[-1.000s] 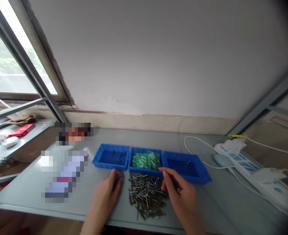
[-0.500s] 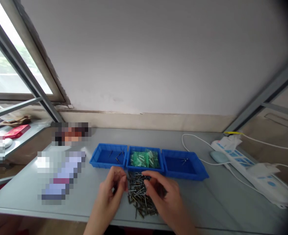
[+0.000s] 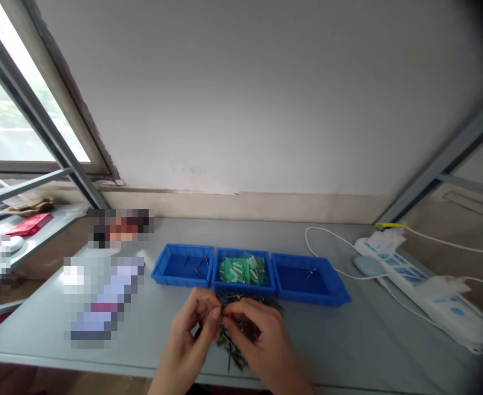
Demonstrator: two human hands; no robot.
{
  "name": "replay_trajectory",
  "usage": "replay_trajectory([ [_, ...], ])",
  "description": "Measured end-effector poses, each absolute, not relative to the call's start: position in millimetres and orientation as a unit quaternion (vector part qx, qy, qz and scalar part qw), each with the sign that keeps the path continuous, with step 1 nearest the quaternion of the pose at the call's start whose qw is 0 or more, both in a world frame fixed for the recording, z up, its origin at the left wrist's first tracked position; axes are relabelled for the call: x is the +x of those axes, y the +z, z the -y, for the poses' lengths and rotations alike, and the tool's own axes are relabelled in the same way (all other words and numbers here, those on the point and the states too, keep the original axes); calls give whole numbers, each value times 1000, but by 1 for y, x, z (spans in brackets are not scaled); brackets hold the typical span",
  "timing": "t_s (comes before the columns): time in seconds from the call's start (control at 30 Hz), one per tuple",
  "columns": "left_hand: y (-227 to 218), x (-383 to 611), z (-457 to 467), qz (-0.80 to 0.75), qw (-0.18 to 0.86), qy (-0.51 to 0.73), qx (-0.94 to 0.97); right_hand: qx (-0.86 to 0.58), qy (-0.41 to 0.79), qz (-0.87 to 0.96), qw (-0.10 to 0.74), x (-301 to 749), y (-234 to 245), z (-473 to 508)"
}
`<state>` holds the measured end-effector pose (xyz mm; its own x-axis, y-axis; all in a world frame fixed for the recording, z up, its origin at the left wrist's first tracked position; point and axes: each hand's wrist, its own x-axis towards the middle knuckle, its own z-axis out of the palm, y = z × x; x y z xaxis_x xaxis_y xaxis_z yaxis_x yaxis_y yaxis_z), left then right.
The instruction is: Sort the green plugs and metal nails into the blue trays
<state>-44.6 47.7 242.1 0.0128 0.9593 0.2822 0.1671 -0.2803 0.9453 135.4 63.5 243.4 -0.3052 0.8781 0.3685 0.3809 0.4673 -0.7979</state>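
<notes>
My left hand (image 3: 198, 323) is closed in a pinch, its fingertips meeting those of my right hand (image 3: 253, 326), which is pinched as well. Whatever lies between the fingertips is too small and hidden to make out. Beneath and behind both hands spreads a heap of metal screws or nails (image 3: 235, 356), partly covered by them. Just beyond stand three blue trays in a row: the left tray (image 3: 165, 281) has a few thin metal pieces, the middle tray (image 3: 241, 287) bears green-tinted plastic bags (image 3: 237, 270) of small parts, and the right tray (image 3: 290, 280) contains a few metal pieces.
A white power strip (image 3: 430, 302) with plugs and cables lies on the right of the grey table (image 3: 381, 351). Blurred-out purple (image 3: 109, 296) and dark orange (image 3: 121, 227) objects are at the left. Metal frame posts rise on both sides.
My right hand has moved left over the heap, and its fingertips now meet those of my left hand. The left hand has shifted slightly right and down.
</notes>
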Motion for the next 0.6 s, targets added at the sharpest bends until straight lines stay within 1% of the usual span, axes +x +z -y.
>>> replay_trajectory([
  [0.1,239,-44,-47,-463,394,530,591,-422,300,737,434,135,245,-61],
  [0.23,235,-44,-52,-472,405,484,616,-426,283,730,454,134,247,-61],
  [0.33,234,-46,-56,-498,350,481,631,-440,265,729,452,134,248,-61],
  [0.47,229,-52,-59,-531,263,495,635,-456,297,716,437,135,253,-57],
  [0.53,224,-56,-60,-542,251,490,635,-468,308,702,440,138,256,-54],
  [0.6,219,-61,-61,-556,262,485,622,-483,311,686,448,143,258,-52],
])
